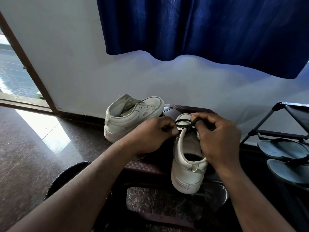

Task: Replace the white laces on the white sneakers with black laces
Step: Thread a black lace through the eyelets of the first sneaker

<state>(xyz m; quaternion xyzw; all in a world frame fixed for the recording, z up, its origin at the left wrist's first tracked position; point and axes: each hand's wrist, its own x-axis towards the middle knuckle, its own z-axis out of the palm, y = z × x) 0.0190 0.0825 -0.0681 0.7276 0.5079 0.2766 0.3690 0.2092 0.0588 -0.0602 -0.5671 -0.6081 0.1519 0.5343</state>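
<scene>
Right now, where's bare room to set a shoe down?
Free: granite floor left of the far sneaker, between door frame and stool. Crowded: stool top, where left hand and right hand thread black lace into the near sneaker; rack on the right holds sandals.

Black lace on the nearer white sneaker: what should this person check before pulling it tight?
1. Left hand grips the thin black lace: ok.
2. Right hand pinches a loop of it: ok.
3. Nearer white leather sneaker stands upright on the dark brown stool: ok.
4. Lace passed through every eyelet: cannot tell, the hands hide them.
5. Farther white sneaker laced: not ok, its visible eyelets are empty.
</scene>
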